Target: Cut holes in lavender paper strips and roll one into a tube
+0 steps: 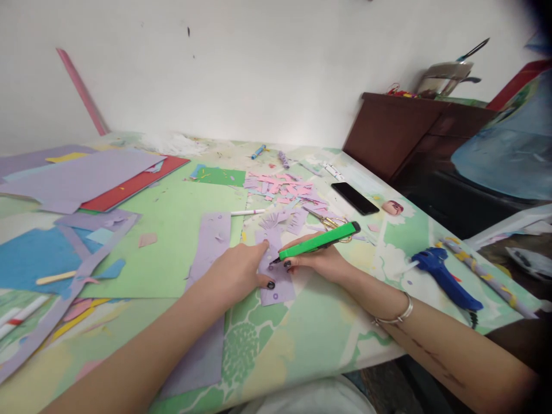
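My right hand (321,261) grips a green utility knife (321,238), its blade end touching or just over a small purple paper piece (278,294). Small ring marks show on that piece, and its far end is cut into a fringe. My left hand (245,267) presses the paper's left side down, thumb and forefinger on it. Under my left forearm lies a longer purple strip (202,351). Brass-handled scissors (330,220) rest just beyond my right hand. A white stick or pen (248,212) lies past my left fingers.
Pink paper scraps (280,187) lie behind the hands, with a black phone (355,198) to their right. A blue glue gun (446,276) and a wrapped purple stick (487,276) sit at right. Purple sheets (95,172) and a green sheet (172,241) cover the left.
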`<move>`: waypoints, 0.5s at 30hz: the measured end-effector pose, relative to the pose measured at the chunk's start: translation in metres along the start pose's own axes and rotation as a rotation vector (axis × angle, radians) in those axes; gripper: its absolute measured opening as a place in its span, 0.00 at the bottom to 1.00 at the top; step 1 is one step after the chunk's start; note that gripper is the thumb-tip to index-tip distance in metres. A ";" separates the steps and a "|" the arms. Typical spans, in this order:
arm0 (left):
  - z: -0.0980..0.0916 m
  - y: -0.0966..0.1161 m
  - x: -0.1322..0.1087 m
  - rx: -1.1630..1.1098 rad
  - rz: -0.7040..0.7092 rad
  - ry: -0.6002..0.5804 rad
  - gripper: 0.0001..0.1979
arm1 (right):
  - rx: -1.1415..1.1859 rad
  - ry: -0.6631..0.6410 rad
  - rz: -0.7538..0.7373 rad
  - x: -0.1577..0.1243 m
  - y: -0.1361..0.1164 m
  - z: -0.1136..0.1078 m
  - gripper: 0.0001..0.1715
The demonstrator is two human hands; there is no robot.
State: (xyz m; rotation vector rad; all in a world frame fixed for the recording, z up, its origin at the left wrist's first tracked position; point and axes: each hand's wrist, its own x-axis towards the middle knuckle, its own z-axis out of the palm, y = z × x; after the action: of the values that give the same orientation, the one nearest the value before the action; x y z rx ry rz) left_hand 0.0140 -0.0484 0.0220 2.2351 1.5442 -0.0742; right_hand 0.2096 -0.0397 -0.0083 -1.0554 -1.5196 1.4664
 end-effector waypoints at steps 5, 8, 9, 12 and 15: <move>0.000 0.000 0.001 -0.006 -0.002 -0.011 0.33 | -0.011 0.006 0.017 0.000 0.001 0.000 0.15; 0.000 0.000 0.001 -0.003 -0.009 -0.012 0.33 | -0.021 0.004 0.025 0.000 0.001 0.000 0.17; 0.000 0.000 0.001 -0.001 -0.010 -0.012 0.33 | -0.022 0.003 0.026 0.000 0.000 0.000 0.17; 0.000 0.001 0.001 0.007 -0.001 -0.003 0.33 | -0.016 0.004 0.023 0.000 -0.001 0.000 0.19; 0.001 0.000 0.001 0.019 0.006 0.005 0.32 | -0.025 -0.004 0.011 -0.001 -0.001 0.001 0.19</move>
State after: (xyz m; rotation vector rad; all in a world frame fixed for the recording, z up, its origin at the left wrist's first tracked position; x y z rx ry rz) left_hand 0.0145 -0.0480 0.0213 2.2557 1.5456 -0.0824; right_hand 0.2092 -0.0406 -0.0072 -1.0771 -1.5413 1.4615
